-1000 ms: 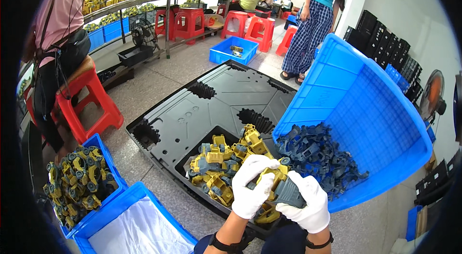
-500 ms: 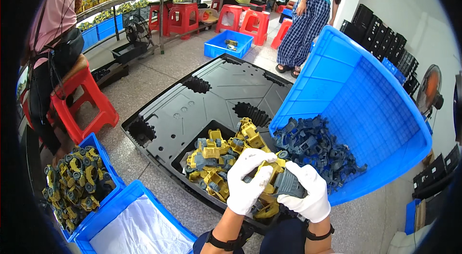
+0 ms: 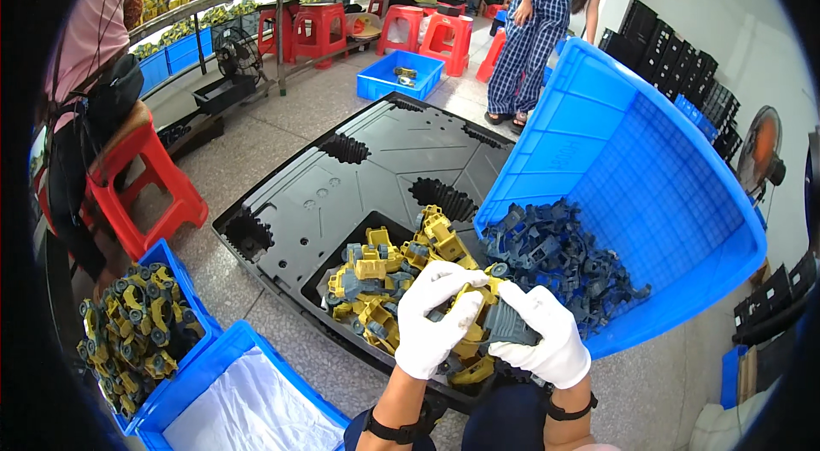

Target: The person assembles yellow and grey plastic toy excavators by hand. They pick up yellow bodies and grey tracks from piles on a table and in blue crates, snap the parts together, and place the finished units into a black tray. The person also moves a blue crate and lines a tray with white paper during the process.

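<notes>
Both white-gloved hands are closed on one yellow and grey toy truck (image 3: 490, 289), held above the black pallet's front edge. My left hand (image 3: 434, 314) pinches its yellow part between thumb and fingers. From the other side, my right hand (image 3: 547, 336) grips a ribbed grey piece (image 3: 510, 325) at the truck's near end; whether this is joined to the yellow part I cannot tell. Just beyond and under the hands lies a heap of yellow and grey toy trucks (image 3: 372, 267) in a recess. Loose dark grey plastic parts (image 3: 559, 246) are piled in the tilted bin at the right.
The big blue bin (image 3: 683, 220) leans on the black pallet (image 3: 307, 195). At lower left stand a blue crate (image 3: 190, 301) full of toy trucks and another (image 3: 154, 418) lined with white sheet. A person (image 3: 530, 32) stands beyond; red stools (image 3: 141, 178) are around.
The hands keep hold of the toy truck, with only a slight shift of position. The standing person has leaned a little, and the whole view has moved slightly.
</notes>
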`<state>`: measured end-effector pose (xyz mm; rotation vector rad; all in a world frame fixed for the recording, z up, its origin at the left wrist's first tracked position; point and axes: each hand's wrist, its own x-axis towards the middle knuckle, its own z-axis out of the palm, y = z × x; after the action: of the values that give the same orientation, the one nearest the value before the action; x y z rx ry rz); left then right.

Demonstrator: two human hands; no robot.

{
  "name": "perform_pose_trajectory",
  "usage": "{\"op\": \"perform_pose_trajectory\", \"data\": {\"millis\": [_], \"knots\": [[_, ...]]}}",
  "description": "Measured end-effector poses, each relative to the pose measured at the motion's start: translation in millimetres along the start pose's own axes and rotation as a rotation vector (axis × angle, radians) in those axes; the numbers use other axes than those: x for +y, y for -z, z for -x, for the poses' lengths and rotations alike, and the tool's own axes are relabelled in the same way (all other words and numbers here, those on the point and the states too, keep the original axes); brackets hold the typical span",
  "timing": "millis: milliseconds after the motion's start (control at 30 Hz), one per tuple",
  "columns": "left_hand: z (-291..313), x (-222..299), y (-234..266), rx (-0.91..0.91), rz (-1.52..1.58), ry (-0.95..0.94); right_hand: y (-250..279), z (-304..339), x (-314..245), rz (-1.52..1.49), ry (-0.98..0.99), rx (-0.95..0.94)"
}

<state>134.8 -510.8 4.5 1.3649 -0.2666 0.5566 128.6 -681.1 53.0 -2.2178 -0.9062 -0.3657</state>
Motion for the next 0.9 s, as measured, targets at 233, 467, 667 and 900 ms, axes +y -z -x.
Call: {"op": "perform_pose_trajectory", "data": {"millis": [233, 467, 667, 900], "knots": [[1, 7, -1, 0.069, 0.017, -0.001, 8, -11, -13, -0.019, -0.027, -0.114], [1, 10, 6, 0.088, 0.018, -0.092, 17, -23, -21, 0.091, 0.018, -0.165], [1, 18, 10, 0.123, -0.039, -0.128, 12, -27, -31, 0.086, 0.0, -0.159], [1, 16, 13, 0.19, -0.021, -0.107, 11, -37, -36, 0.239, 0.09, -0.252]]}}
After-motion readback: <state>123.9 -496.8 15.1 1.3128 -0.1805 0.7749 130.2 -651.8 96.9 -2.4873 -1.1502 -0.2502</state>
